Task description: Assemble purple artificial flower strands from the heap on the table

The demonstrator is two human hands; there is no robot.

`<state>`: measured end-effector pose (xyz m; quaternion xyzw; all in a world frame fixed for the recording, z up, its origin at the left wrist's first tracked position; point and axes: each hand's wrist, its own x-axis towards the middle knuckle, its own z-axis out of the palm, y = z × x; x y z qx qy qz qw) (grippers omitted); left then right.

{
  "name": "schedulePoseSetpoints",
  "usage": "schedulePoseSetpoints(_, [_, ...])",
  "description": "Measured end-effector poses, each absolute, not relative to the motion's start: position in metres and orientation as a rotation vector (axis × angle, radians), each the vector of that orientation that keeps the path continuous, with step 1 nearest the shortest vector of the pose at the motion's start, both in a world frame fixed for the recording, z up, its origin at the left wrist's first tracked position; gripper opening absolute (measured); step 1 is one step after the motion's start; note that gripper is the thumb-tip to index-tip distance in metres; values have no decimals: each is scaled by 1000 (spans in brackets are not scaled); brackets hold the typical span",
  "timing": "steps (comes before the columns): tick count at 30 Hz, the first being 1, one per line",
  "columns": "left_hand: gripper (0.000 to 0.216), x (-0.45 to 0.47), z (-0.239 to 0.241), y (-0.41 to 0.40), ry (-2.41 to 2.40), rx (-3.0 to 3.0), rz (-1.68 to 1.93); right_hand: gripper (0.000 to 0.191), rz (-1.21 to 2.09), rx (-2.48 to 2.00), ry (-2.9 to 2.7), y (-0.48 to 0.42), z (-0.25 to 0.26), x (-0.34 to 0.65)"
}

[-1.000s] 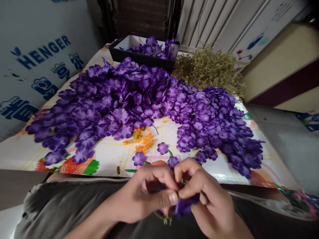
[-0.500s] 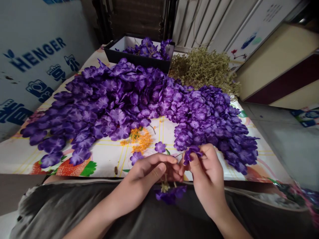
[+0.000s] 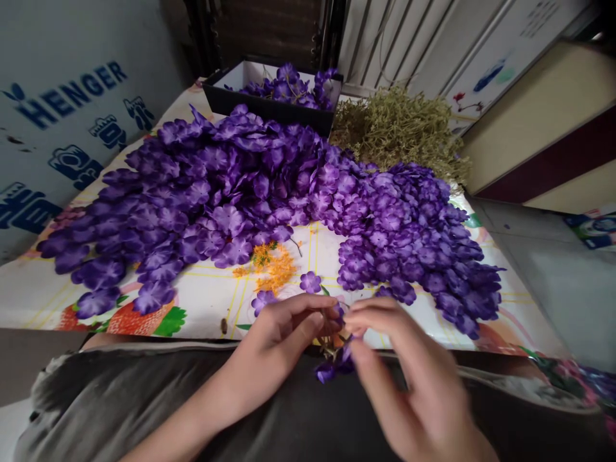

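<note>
My left hand (image 3: pixel 293 327) is closed, its thumb and fingers pinching a sprig of purple artificial flowers (image 3: pixel 327 372) with thin pale green stems. The blooms hang below the fingers, over my lap. From the other side my right hand (image 3: pixel 404 366) meets the same sprig, fingertips and thumb bent around its flowers; this hand is slightly blurred. Just beyond my hands, single purple petal pieces (image 3: pixel 310 282) lie on the patterned tablecloth (image 3: pixel 206 308). Behind them, purple petals are heaped in a large left pile (image 3: pixel 226 173) and a tighter right pile (image 3: pixel 399 218).
Orange bits (image 3: pixel 274 269) are scattered in the middle of the table. At the back stands a dark box (image 3: pixel 269 115) holding purple flowers, beside a heap of pale green stems (image 3: pixel 404 128). A printed carton (image 3: pixel 77 128) rises on the left, and a cream cabinet (image 3: pixel 534 115) on the right.
My right hand has come down and closer to the left, no longer holding up a purple petal piece. Small purple blooms now lie by the right pile's near edge. The left hand has barely moved.
</note>
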<state>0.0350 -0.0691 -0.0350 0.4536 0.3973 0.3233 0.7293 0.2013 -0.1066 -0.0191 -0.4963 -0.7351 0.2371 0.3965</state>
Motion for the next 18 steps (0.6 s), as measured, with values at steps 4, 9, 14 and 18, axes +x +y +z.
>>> schedulePoseSetpoints(4, [28,33,-33,-70,956,1123,718,33,577,-1365,-2048,-109,-24,189])
schedulePoseSetpoints(9, [33,33,-40,-73,971,1272,741,21,744,-1350,-1874,-102,-31,191])
schedulePoseSetpoints(14, [33,34,-39,-73,850,1097,721,6,1530,-1320,-1215,-93,-25,205])
schedulePoseSetpoints(18, [30,32,-36,-72,738,962,719,11,1725,-1184,-877,-86,-27,208])
